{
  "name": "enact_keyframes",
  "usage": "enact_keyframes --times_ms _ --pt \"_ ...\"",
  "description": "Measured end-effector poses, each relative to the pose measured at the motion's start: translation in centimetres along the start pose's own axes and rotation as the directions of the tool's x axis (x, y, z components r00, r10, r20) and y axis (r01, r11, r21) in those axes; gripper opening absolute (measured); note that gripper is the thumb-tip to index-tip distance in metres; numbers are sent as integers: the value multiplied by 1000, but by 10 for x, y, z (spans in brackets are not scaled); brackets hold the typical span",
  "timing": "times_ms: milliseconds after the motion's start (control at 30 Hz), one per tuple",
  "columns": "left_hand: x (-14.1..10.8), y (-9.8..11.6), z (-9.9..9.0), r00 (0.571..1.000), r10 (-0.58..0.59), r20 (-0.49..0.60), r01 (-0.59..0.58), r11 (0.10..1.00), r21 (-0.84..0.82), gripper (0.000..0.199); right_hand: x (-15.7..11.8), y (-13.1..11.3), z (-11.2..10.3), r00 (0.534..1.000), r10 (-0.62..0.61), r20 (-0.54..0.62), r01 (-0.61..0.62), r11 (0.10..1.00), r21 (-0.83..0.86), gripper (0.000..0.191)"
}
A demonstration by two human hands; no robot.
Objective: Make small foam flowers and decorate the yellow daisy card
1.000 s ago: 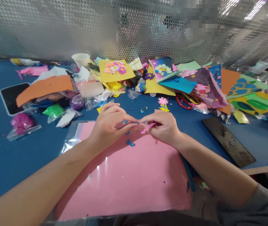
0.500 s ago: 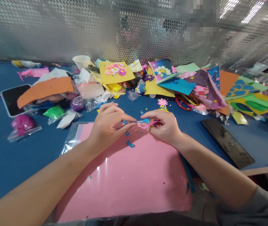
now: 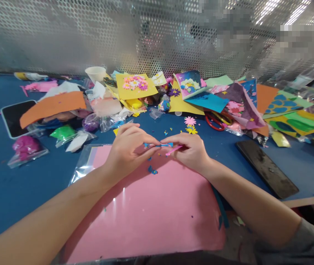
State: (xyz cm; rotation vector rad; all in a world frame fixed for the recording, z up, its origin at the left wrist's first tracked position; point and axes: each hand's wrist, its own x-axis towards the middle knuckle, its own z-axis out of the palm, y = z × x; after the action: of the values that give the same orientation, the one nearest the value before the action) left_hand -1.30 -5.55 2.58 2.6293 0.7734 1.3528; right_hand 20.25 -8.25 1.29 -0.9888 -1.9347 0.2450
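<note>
No legible text, label, brand, number or sign anywhere in view.
</note>
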Motion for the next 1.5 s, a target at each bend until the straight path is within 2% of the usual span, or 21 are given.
enact_keyframes --times_ms 100,233,433,533,600,767,900,967,1067,1167,1367,1500 --pt "0 1 0 1000 -14 9 14 1000 6 11 -1 -2 1 1000 9 -16 -9 1000 -21 17" --pt "0 1 -1 1000 -18 11 18 1000 6 14 0 -4 3 997 -38 -64 40 999 28 9" --pt "0 0 0 1000 -12 8 12 1000 1 15 0 -4 3 996 -54 -72 57 997 43 14" --pt "0 0 0 1000 1 -7 -1 1000 4 12 0 -3 1 997 -37 -62 38 999 27 11" --pt "0 0 0 1000 6 -14 -6 1000 4 9 1 -3 1 998 -23 -53 24 1000 19 15" --pt "0 0 -1 1000 -7 -2 7 1000 8 8 0 -2 1 996 -66 -68 68 997 29 11" --pt "0 -1 -1 1000 20 -12 -20 1000 7 7 0 -1 1 998 -20 -67 20 1000 -3 17" --pt "0 -2 -1 1000 17 -12 -17 1000 17 9 0 0 0 994 -41 -98 38 999 -32 19" --pt "0 -3 -2 1000 -1 -4 1 1000 30 13 2 1 -1 984 -119 -135 108 991 -84 11" --pt "0 -3 -3 1000 -3 1 3 1000 29 16 3 1 -2 976 -169 -137 158 983 -89 11" --pt "0 -2 -1 1000 -1 1 1 1000 30 17 2 1 -3 984 -143 -111 134 987 -86 10" --pt "0 -2 -1 1000 20 -6 -20 1000 10 13 3 1 -2 978 -174 -112 165 983 -84 8"
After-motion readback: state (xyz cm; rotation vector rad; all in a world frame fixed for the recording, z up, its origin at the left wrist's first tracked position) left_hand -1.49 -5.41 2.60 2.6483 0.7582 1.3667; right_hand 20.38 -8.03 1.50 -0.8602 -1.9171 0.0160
